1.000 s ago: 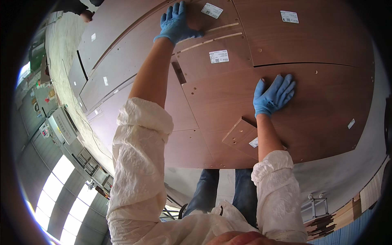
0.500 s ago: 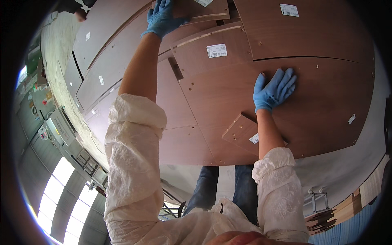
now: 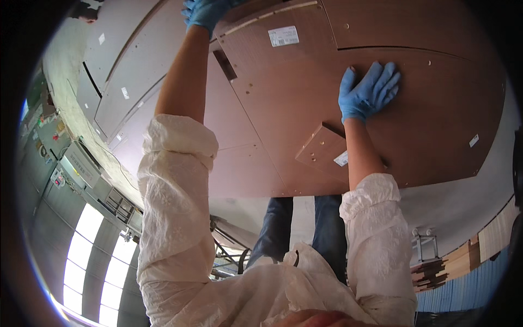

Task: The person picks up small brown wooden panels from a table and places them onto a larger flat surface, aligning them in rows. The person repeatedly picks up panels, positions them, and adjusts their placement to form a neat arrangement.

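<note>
My right hand (image 3: 368,94), in a blue glove, lies on a large brown wooden panel (image 3: 425,131), fingers spread and holding nothing. My left hand (image 3: 207,12), also in a blue glove, reaches to the top edge of the view, where the picture cuts part of it off. Its visible fingers are apart, over the boards at the far side. Just below it sits a brown panel with a white label (image 3: 283,36) and a pale strip along its far edge. Beside my right forearm rests a small brown board (image 3: 322,146) with drilled holes, partly hidden by that arm.
Paler panels (image 3: 163,71) spread out on the left, some with small labels. Another brown panel (image 3: 392,27) overlaps at the far right. A metal-framed stand (image 3: 425,245) and stacked boards (image 3: 460,259) are at the lower right. Part of another person (image 3: 90,8) shows at the far left.
The panels appear higher in the view, and the far boards have slipped partly out of it. My left hand is now at the top edge. My right hand stays flat on the large panel.
</note>
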`<state>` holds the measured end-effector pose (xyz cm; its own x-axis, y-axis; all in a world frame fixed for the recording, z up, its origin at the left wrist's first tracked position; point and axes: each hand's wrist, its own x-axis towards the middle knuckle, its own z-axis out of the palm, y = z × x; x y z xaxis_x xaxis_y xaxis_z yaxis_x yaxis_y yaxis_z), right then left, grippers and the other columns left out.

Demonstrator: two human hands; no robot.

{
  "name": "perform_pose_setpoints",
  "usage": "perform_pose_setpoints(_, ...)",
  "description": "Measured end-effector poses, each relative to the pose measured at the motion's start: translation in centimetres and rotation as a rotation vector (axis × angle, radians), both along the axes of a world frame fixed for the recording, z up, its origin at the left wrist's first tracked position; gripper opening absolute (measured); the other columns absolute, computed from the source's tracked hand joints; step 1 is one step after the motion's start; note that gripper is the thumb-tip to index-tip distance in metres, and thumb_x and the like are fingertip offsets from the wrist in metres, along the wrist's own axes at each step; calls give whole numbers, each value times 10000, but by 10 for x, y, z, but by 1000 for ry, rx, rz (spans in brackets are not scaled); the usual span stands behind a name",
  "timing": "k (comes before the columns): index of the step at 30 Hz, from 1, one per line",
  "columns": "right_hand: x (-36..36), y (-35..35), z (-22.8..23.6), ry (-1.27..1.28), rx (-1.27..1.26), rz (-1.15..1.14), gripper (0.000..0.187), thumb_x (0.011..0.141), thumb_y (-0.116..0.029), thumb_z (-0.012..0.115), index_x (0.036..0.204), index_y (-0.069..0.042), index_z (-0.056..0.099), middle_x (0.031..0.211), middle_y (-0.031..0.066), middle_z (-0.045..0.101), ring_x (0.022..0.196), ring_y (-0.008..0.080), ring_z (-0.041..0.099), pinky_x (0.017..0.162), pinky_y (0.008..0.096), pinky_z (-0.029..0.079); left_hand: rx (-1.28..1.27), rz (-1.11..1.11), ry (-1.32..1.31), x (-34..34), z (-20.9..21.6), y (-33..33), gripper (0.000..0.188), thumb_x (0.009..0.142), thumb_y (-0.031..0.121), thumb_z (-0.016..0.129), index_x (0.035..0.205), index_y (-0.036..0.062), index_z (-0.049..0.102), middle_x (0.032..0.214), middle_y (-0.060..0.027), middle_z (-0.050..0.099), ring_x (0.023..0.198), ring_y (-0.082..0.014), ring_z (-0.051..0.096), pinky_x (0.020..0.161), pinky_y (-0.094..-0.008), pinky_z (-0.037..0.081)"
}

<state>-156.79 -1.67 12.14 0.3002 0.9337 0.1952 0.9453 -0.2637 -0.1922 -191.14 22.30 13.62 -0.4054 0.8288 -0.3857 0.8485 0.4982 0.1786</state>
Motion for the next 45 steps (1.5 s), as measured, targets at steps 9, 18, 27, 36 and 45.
perform_pose_setpoints(9, 1, -3, -3, 6, 1, 1, 633, 952, -513, 638, 1353, -27, 586, 1559, 280, 467, 1455, 553, 378, 1156, 693, 293, 156, 565, -943, 7, 3, 20, 1235, 685, 661, 916, 1532, -50, 367, 1329, -255, 683, 1299, -391, 631, 1104, -463, 503)
perform_pose_setpoints(18, 0, 0, 2, -9, -15, -16, 625, 963, -492, 633, 1369, -20, 581, 1573, 268, 461, 1461, 536, 384, 1168, 675, 296, 65, -701, 347, 31, 50, 16, 1517, 601, 691, 915, 1681, 19, 87, 1719, -257, 176, 1601, -487, 110, 1296, -552, 148)
perform_pose_setpoints(27, 1, 2, 7, -1, -15, 1, 614, 971, -474, 631, 1370, -11, 573, 1577, 283, 458, 1457, 535, 399, 1164, 673, 304, -78, -906, 224, 37, 31, 46, 1575, 546, 639, 954, 1682, 10, 64, 1728, -292, 152, 1616, -483, 87, 1321, -531, 121)
perform_pose_setpoints(36, 2, 1, 4, 6, 7, 10, 633, 967, -492, 636, 1377, -15, 567, 1561, 291, 468, 1452, 554, 391, 1149, 693, 307, -108, -767, 270, 67, 66, 40, 1583, 518, 566, 995, 1696, 90, 52, 1682, -283, 251, 1571, -487, 226, 1282, -579, 226)
perform_pose_setpoints(45, 2, -2, -3, 32, 0, -2, 628, 929, -503, 662, 1333, -28, 587, 1548, 277, 470, 1460, 549, 368, 1160, 700, 280, 450, -1087, 113, -25, 108, -84, 1329, 564, 640, 975, 1609, 68, 385, 1585, -275, 440, 1481, -470, 415, 1213, -530, 360)
